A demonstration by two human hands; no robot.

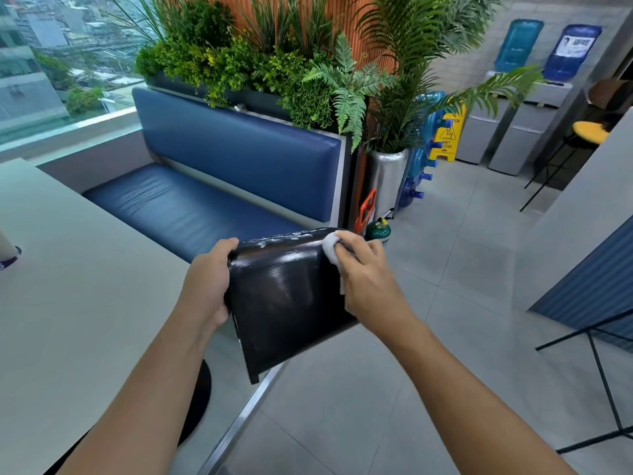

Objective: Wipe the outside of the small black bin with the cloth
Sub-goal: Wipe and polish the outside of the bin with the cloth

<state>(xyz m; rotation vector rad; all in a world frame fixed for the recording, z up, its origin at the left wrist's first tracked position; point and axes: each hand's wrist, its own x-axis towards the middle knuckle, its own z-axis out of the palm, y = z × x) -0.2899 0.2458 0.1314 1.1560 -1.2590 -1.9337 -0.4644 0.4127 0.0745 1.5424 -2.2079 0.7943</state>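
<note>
I am looking down at the small black bin (287,296), which is being held up in the air between both hands, tipped on its side with one glossy face turned toward me. It is hanging just past the edge of the pale counter (68,286) and above the grey tiled floor (445,303), in front of the blue padded seat (191,207). It is resting on nothing that I can see.

The left hand (209,279) is gripping the bin's left edge. Its fingers (227,243) are curling over the upper corner while the palm is lying against the side. How far they are reaching round the back I cannot tell.

The right hand (363,272) is pressing a bunched white cloth (330,250) against the bin's upper right corner. Its fingers (352,240) are curling round the wad and holding it to the black surface. Pale wet streaks are showing along the bin's far top face, just left of the cloth.

Beyond the seat, green plants (274,63) are filling a planter box along the backrest, and a silver pot (385,180) is holding a palm. Further right a yellow wet-floor sign (447,138) is standing near two water dispensers (520,114). A small green cylinder (378,231) is showing just behind the right hand.
</note>
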